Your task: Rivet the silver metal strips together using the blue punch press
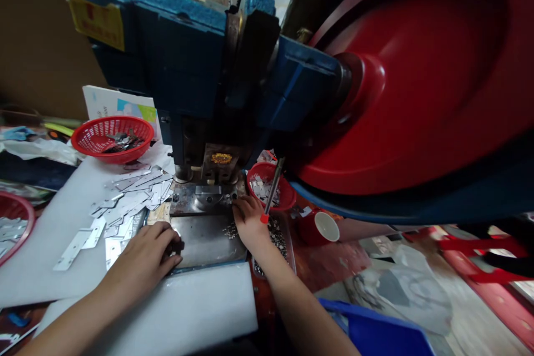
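My left hand (146, 250) rests at the left edge of the bare metal plate (204, 239), its fingers curled around a small dark piece (178, 245) whose kind I cannot make out. My right hand (251, 222) reaches to the right end of the steel die block (208, 198) under the blue press (179, 50). Its fingers are bent together at the block, and anything between them is too small to tell. Beside that hand, tiny metal parts (229, 230) lie scattered on the plate. Flat metal strips (144, 192) are heaped left of the press.
A large red flywheel (438, 83) fills the right. Red baskets (112, 142) (287, 196) holding metal pieces stand either side of the press. A clear tray (292, 250) of small parts lies under my right forearm, near a red cup (326, 226). A red-tipped rod (273, 189) slants above my right wrist.
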### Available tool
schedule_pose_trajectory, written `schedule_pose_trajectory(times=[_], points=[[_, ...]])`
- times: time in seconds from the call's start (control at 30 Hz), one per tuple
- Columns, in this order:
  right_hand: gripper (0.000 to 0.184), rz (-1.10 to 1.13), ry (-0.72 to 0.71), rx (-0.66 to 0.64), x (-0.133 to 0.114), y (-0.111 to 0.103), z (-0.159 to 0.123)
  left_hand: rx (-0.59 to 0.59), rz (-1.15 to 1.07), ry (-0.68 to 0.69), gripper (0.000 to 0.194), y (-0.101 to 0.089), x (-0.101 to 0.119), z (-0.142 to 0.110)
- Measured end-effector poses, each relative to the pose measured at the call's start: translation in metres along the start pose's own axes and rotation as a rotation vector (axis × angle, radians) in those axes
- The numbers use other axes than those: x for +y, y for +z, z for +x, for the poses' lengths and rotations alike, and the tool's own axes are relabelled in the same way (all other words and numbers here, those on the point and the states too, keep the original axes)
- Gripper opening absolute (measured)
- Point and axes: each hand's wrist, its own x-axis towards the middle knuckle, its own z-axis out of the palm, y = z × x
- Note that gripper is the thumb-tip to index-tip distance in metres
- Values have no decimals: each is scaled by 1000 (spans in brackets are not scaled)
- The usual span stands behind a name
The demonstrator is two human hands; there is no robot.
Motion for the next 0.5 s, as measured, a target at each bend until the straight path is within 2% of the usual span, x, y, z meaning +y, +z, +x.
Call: schedule_pose_trajectory(times=[0.13,0.3,0.5], points=[[12,-159,-45,-116,-4,-1,-2,-41,-65,-5,17,2,5,-1],[16,-214,-48,-134,-4,0,-6,-99,-148,-40,21,10,7,0],[17,-270,-121,-164,-6,3,-7,-12,-213,39,27,12,14,3]])
